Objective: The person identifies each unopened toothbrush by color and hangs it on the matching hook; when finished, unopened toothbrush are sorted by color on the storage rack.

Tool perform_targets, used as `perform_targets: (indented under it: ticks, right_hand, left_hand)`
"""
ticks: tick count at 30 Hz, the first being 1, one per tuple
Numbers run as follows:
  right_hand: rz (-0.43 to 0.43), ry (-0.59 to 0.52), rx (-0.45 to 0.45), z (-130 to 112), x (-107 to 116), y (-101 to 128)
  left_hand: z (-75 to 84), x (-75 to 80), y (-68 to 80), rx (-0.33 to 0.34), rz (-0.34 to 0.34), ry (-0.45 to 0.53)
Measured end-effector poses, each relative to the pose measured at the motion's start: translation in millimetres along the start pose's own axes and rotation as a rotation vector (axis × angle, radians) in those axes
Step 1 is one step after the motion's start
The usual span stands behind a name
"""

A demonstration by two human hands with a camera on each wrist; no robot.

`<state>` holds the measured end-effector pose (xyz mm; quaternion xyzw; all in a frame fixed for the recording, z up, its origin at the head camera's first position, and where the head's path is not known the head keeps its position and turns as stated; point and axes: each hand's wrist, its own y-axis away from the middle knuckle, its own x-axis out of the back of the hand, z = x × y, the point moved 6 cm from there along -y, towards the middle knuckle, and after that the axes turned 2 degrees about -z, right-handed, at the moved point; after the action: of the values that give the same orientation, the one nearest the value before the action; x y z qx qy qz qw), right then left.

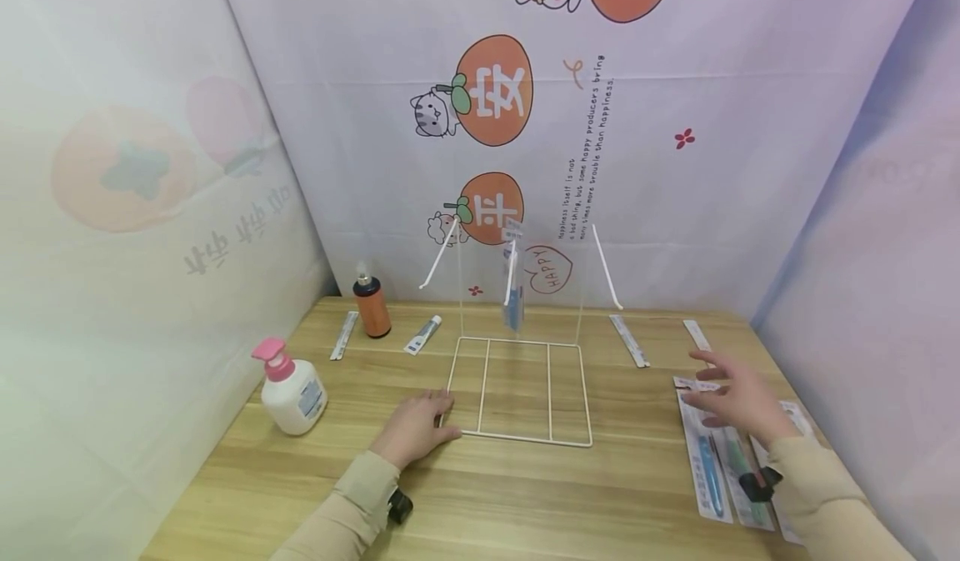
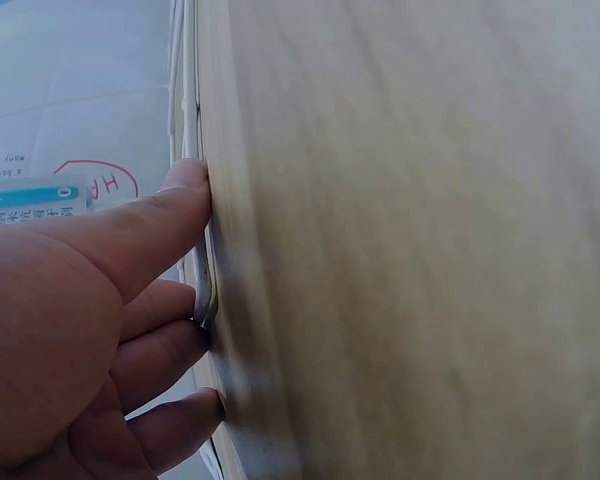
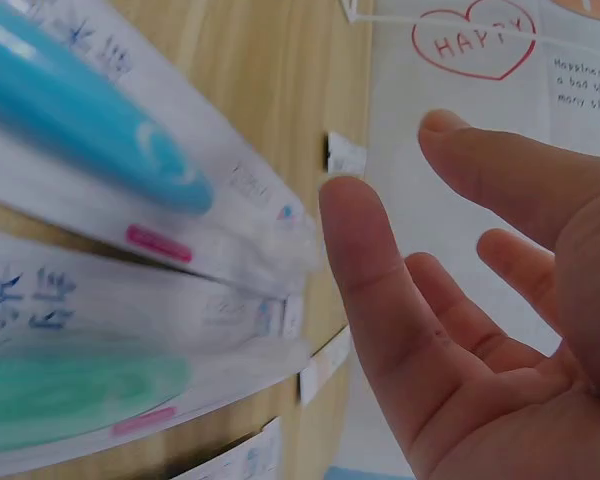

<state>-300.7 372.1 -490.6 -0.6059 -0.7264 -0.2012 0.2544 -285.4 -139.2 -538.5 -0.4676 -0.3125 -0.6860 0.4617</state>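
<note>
Wire rack point(image 1: 521, 390), white, sits at table centre: flat base grid on the wood, clear upright panel rising from its back edge with white hook arms. One packaged toothbrush point(image 1: 513, 303) hangs from the middle hook, 12 o'clock from the base grid.

Left hand point(image 1: 415, 429) lies on the table point(image 1: 480, 494) at the rack's 8 o'clock corner, fingers straight and relaxed, tips touching the base wire. Left wrist view confirms: fingertips point(image 2: 185, 180) press against the white wire at the wood surface, nothing gripped.

Right hand point(image 1: 738, 401) hovers at the rack's 3 o'clock, well apart from it, fingers spread wide, holding nothing. It's directly above a row of toothbrush packs point(image 1: 712, 461) lying flat on the table's right edge; blue and green handles visible through the wrap. Right wrist view: open palm point(image 3: 480, 330), packs point(image 3: 130, 200) just beside it; can't tell whether fingers touch them.

Other stuff:
- pump bottle point(image 1: 292, 390), white with pink head, 9 o'clock from rack
- orange bottle point(image 1: 371, 303), 10 o'clock, near the back wall
- small tube point(image 1: 423, 334), just right of the orange bottle
- flat strip packs point(image 1: 628, 340) on the table at 2 o'clock
- printed cartoon cloth backdrop point(image 1: 495, 94) behind everything
</note>
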Motion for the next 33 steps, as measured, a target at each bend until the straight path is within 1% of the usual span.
perform_targets:
  ticks: [3,6,9,13,17,20,24,27,31,33]
  right_hand:
    - [-0.028,0.014,-0.040,11.0,-1.4,3.3]
    - [-0.047,0.054,-0.053,21.7,-3.5,4.3]
    - [-0.040,0.094,-0.056,31.5,-5.2,4.0]
    - [0.000,0.144,-0.031,39.6,-5.7,3.4]
    - [0.029,0.193,-0.011,40.7,-6.4,4.2]
    - [0.038,0.219,-0.038,37.7,-7.8,6.1]
    - [0.048,0.301,-0.072,31.7,-9.6,7.8]
    - [0.065,0.318,-0.064,29.9,-11.5,6.9]
    - [0.081,0.297,-0.066,32.8,-15.2,4.3]
    - [0.079,0.318,-0.075,34.6,-16.6,2.6]
  left_hand:
    - [1.2,0.8,0.5,-0.003,0.002,0.008]
    - [2.2,1.2,1.2,-0.003,0.003,0.015]
    - [3.0,1.5,1.3,-0.002,0.003,0.020]
    - [4.2,2.0,1.5,0.006,-0.004,0.021]
    - [4.4,1.9,1.7,0.008,-0.007,0.022]
    - [3.9,1.7,1.3,0.003,-0.005,0.027]
    - [5.0,3.5,1.7,0.000,-0.003,0.029]
    - [5.2,4.6,2.2,0.005,-0.005,0.032]
    - [3.6,3.4,2.4,0.011,-0.009,0.031]
    - [2.9,2.3,2.8,0.015,-0.013,0.028]
